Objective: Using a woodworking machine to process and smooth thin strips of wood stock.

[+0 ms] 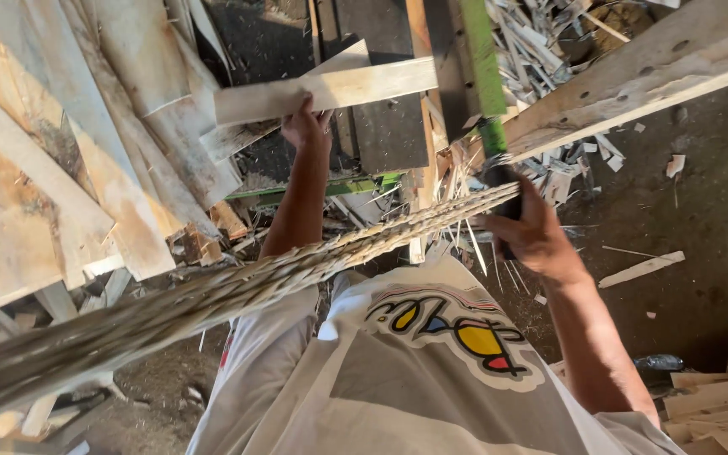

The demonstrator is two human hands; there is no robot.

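Observation:
My left hand reaches forward and grips the lower edge of a short pale wooden board, held level above a heap of planks. My right hand is closed around the black handle of a long green bar-shaped tool that points away from me. A braided straw-coloured bundle crosses the view from the lower left, blurred and close to the camera. Its far end reaches my right hand; whether the hand also holds it is unclear. My white shirt with a coloured print fills the bottom.
Rough boards lean in a stack at the left. A long plank with holes slants across the upper right above wood offcuts. Dirt floor lies at the right, with a loose strip, a plastic bottle and stacked boards.

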